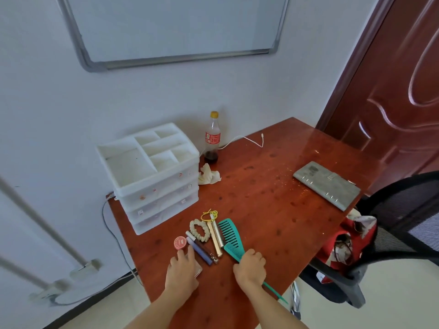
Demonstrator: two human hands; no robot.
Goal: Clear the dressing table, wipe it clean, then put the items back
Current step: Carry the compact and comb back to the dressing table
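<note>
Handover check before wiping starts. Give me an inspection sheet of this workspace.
Surface: red-brown wooden table, specks and crumbs near the grey wallet.
Job's things: white drawer organiser, top trays look empty; teal combs, scrunchie, pens, round pink tin laid at the front edge.
Clutter: cola bottle, crumpled tissue.
Hands: left hand rests on a small clear item; right hand grips the tail comb.
Cables: white charging cable.
Surroundings: whiteboard, door, chair.
</note>
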